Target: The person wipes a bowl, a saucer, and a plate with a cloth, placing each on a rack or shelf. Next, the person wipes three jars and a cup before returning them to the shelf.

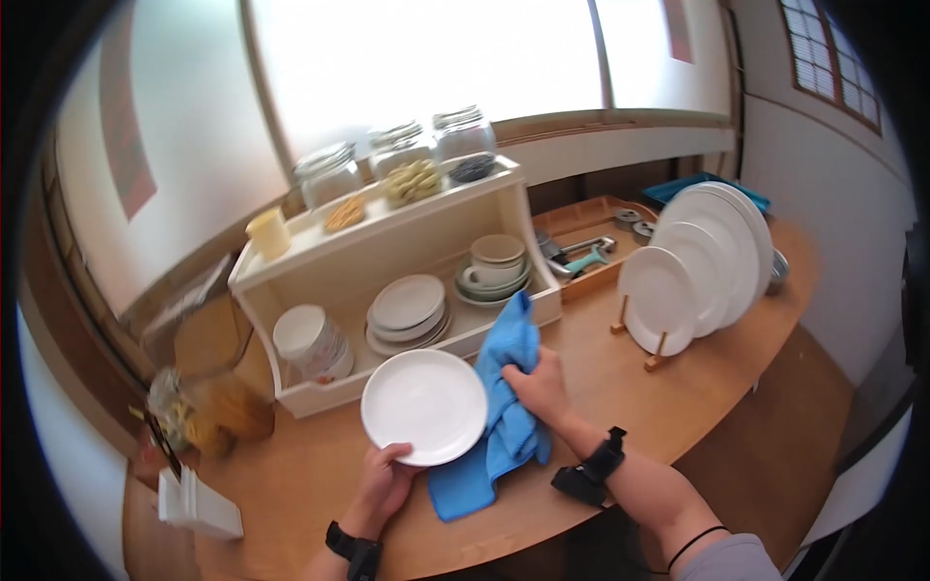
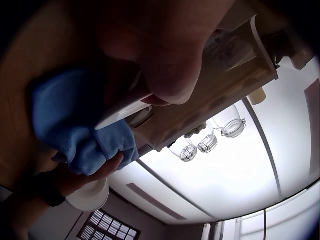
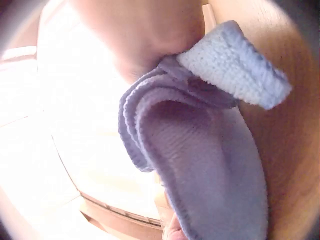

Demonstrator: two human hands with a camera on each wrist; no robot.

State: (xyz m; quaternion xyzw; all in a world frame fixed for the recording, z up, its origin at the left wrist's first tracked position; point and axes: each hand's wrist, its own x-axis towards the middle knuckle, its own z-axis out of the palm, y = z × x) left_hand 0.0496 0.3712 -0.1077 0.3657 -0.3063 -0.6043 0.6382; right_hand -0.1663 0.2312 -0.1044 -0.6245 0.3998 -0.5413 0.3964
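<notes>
A round white plate (image 1: 424, 407) is tilted up over the table, gripped at its lower edge by the left hand (image 1: 386, 479), thumb on its face. The right hand (image 1: 542, 387) holds a bunched blue cloth (image 1: 499, 426) just right of the plate; part of the cloth hangs down beside the plate's right edge. In the left wrist view the plate (image 2: 122, 112) shows edge-on beside the cloth (image 2: 75, 125), with the right hand (image 2: 80, 177) behind the cloth. The right wrist view shows folds of the cloth (image 3: 210, 165) below the right hand (image 3: 150, 35).
A cream shelf (image 1: 387, 254) with stacked plates (image 1: 409, 305), cups and glass jars (image 1: 405, 165) stands behind. White plates (image 1: 712, 261) stand in a wooden rack at right, near a tray of utensils (image 1: 586, 254). A white holder (image 1: 201, 505) and jars (image 1: 208, 416) are at left.
</notes>
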